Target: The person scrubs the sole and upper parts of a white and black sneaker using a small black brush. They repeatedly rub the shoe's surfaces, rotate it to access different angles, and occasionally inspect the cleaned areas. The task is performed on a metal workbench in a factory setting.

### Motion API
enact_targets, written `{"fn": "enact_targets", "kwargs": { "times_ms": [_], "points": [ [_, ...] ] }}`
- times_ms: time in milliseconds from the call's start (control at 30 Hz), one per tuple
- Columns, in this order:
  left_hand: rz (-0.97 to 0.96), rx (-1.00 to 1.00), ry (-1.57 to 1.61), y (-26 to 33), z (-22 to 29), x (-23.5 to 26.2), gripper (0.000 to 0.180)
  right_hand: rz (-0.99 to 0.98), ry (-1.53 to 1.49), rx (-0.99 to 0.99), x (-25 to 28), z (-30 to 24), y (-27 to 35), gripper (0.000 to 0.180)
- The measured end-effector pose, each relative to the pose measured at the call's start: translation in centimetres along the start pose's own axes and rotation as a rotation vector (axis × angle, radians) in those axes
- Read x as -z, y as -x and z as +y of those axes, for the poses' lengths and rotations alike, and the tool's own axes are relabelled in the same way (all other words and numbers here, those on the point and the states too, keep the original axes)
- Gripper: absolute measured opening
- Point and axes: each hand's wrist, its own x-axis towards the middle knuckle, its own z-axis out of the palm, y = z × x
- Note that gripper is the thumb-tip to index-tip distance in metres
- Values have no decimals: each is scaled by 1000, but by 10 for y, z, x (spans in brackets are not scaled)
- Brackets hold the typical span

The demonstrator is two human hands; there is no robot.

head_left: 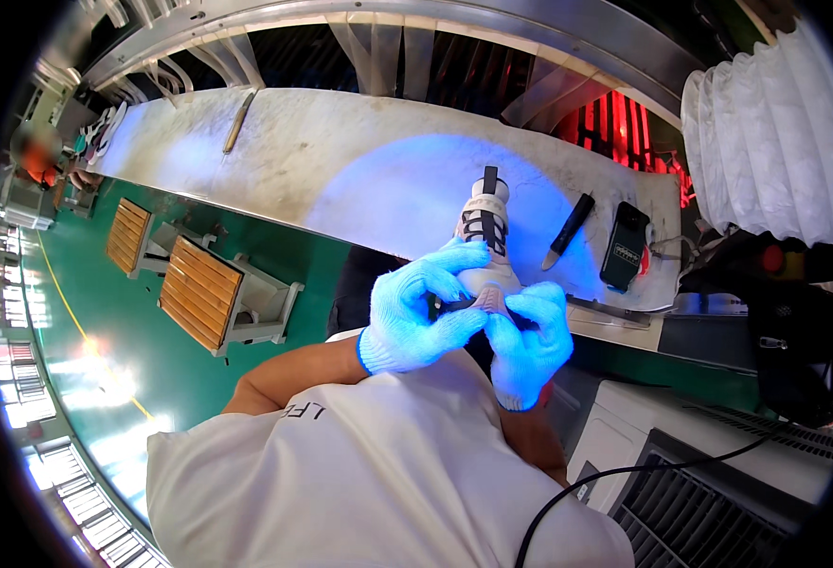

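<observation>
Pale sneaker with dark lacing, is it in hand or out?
The sneaker is in hand: white-gloved left hand and right hand grip its toe.

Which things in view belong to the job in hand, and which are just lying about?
In the job:
light-coloured shoe, gripped at its toe end
left hand and right hand, both gloved

Seemingly just lying about, untouched on the bench:
dark pointed tool, right of the shoe
black rectangular device, farther right
slim brown tool, far left
</observation>
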Motion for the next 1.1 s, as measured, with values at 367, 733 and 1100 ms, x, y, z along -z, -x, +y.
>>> {"fn": "enact_targets", "kwargs": {
  "times_ms": [367, 733, 1100],
  "points": [
    [-3, -33, 84, -6, -3, -5, 37, 55, 13, 49, -11, -8, -7, 27],
    [-238, 148, 118, -22, -10, 27, 53, 75, -74, -174, -16, -9, -1, 69],
    [-348, 311, 156, -44, -9, 30, 42, 6, -4, -117, -21, -15, -19, 67]
  ]
}}
